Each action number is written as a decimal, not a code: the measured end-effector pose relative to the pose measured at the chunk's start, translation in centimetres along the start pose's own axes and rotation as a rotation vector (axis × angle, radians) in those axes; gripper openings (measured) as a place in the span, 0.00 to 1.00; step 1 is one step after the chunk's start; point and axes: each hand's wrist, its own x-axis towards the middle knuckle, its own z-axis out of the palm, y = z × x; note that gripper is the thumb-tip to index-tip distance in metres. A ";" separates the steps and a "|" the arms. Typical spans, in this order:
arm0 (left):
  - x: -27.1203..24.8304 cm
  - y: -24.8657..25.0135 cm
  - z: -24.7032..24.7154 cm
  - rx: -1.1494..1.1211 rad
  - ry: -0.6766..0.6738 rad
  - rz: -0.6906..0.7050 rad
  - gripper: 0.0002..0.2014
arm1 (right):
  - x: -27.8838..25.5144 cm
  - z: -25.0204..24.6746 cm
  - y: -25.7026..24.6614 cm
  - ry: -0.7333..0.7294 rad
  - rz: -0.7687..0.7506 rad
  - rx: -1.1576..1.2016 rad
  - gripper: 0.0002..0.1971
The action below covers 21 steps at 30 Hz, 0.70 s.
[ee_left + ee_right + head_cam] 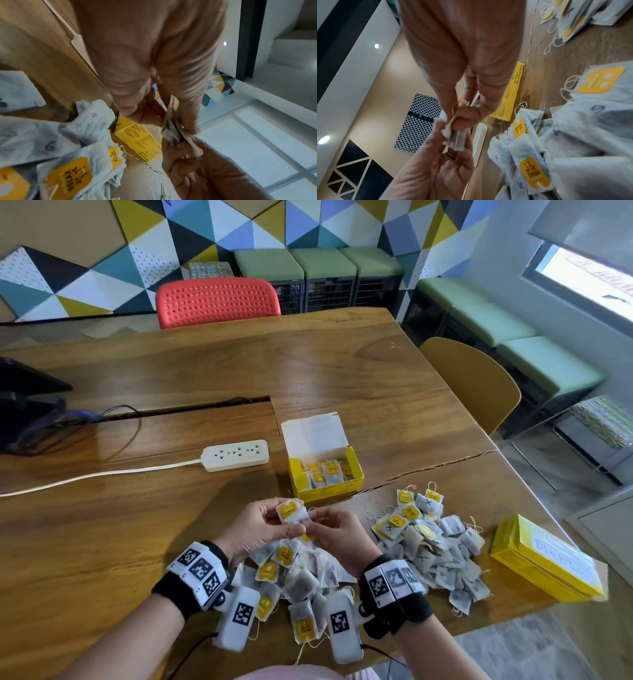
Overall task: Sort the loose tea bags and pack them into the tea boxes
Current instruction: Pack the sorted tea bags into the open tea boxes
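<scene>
Tea bag [293, 512] is pinched between your left hand [260, 529] and right hand [337, 537]; open box [325, 474] just beyond, power strip [235, 455] far-left.

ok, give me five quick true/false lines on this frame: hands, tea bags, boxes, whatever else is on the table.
1. Both hands hold one tea bag above the table: true; left hand and right hand pinch it between them.
2. The open box is empty: false; it already holds tea bags.
3. The closed box lies to the right of the right pile: true.
4. All loose tea bags lie in one pile: false; there is a near pile under the hands and a separate right pile.
5. The power strip sits to the right of the open box: false; it lies to its left.
</scene>
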 end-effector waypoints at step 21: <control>1.0 -0.5 -0.5 -0.160 0.275 -0.157 0.12 | -0.3 -0.1 -2.7 -0.072 -0.166 -0.158 0.11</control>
